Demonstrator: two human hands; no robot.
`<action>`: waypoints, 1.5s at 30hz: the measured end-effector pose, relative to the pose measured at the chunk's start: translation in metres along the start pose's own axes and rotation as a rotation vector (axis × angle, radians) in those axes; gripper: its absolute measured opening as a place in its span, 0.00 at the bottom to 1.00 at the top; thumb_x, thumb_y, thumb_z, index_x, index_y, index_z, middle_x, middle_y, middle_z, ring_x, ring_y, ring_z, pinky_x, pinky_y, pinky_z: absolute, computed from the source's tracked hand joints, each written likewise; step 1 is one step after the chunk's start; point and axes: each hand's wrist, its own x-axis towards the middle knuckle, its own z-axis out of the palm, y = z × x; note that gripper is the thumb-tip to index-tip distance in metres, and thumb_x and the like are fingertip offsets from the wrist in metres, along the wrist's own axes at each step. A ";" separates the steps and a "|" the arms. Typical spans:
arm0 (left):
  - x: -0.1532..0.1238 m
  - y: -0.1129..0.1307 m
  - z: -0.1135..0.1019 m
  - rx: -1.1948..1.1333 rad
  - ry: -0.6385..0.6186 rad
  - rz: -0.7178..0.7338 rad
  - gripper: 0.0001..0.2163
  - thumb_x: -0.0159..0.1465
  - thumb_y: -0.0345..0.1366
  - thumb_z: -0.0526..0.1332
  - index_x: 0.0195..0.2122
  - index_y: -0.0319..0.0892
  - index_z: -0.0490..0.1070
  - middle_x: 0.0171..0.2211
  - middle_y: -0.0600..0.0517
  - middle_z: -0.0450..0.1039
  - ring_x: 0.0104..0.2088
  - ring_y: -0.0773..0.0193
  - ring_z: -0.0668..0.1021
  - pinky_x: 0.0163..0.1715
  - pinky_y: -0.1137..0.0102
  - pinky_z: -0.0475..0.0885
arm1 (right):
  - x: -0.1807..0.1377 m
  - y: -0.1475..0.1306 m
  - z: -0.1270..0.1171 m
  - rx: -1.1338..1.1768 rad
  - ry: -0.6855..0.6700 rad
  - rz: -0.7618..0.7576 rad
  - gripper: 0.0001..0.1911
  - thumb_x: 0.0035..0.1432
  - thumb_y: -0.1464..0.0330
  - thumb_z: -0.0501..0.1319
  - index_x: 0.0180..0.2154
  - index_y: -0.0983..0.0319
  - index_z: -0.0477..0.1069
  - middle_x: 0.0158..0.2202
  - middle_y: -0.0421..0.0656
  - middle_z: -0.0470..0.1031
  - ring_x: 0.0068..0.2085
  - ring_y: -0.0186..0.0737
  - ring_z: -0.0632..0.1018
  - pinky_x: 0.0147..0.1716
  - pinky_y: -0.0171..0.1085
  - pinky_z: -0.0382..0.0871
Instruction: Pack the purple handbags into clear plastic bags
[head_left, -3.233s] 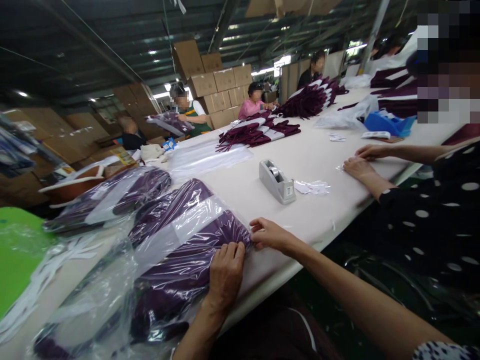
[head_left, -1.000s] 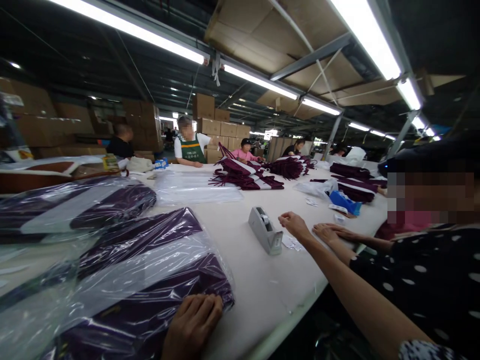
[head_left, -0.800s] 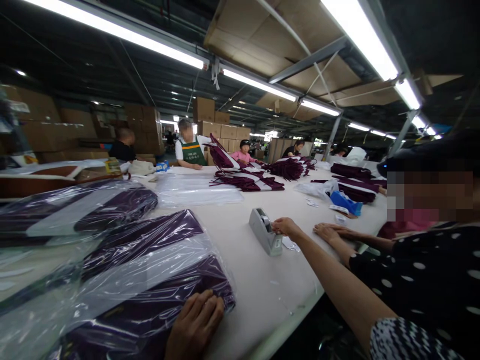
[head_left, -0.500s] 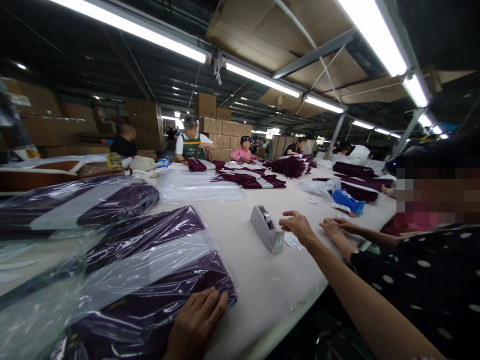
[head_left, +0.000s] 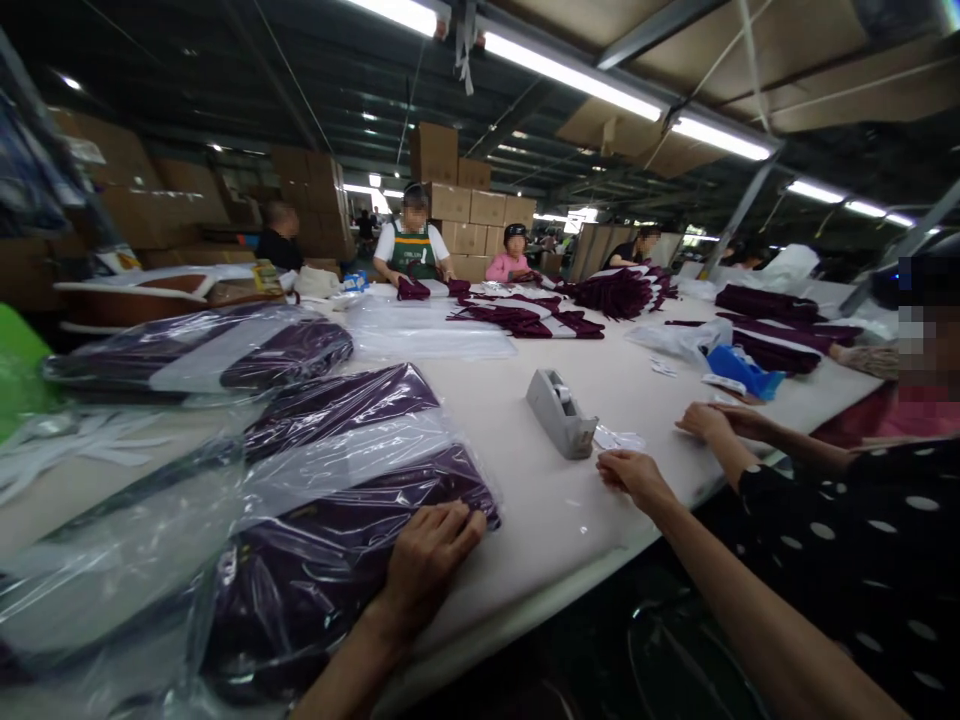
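My left hand (head_left: 433, 553) lies flat, fingers stretched, on the near corner of a purple garment in a clear plastic bag (head_left: 337, 520) at the table's front edge. My right hand (head_left: 634, 474) hovers low over the white table (head_left: 525, 520), just right of a grey tape dispenser (head_left: 561, 412). Its fingers are pinched together, and what they hold is too small and clear to make out. More bagged purple garments (head_left: 225, 350) lie further left.
A co-worker in a polka-dot top rests both hands (head_left: 709, 420) on the table to my right, near small paper slips (head_left: 619, 438). Stacks of purple garments (head_left: 540, 318), flat plastic bags (head_left: 427, 340) and a blue object (head_left: 739, 370) lie beyond. Other people work at the far end.
My right hand left the bag's corner, reached to the tape dispenser and has drawn back toward me with fingers pinched. My left hand stayed on the bag. My view dropped slightly.
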 end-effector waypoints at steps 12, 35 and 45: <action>-0.001 0.001 0.003 0.061 -0.051 0.029 0.09 0.72 0.32 0.55 0.48 0.44 0.72 0.41 0.50 0.77 0.43 0.59 0.77 0.44 0.64 0.70 | -0.141 -0.012 0.135 0.491 -0.296 -0.076 0.23 0.43 0.60 0.74 0.32 0.60 0.63 0.19 0.35 0.74 0.19 0.31 0.72 0.19 0.29 0.65; 0.010 0.003 -0.010 0.075 -0.132 -0.026 0.09 0.68 0.30 0.59 0.48 0.43 0.72 0.35 0.51 0.75 0.35 0.59 0.76 0.36 0.65 0.69 | -0.152 0.016 0.117 0.632 -0.490 0.277 0.33 0.35 0.73 0.78 0.43 0.61 0.66 0.32 0.39 0.79 0.33 0.37 0.82 0.36 0.36 0.79; 0.024 0.000 -0.060 -0.103 -0.188 -0.224 0.14 0.63 0.26 0.62 0.48 0.48 0.73 0.37 0.53 0.75 0.33 0.62 0.77 0.33 0.69 0.71 | -0.161 0.006 0.145 0.248 -0.301 -0.347 0.29 0.53 0.63 0.69 0.55 0.58 0.64 0.32 0.38 0.78 0.25 0.39 0.80 0.26 0.39 0.78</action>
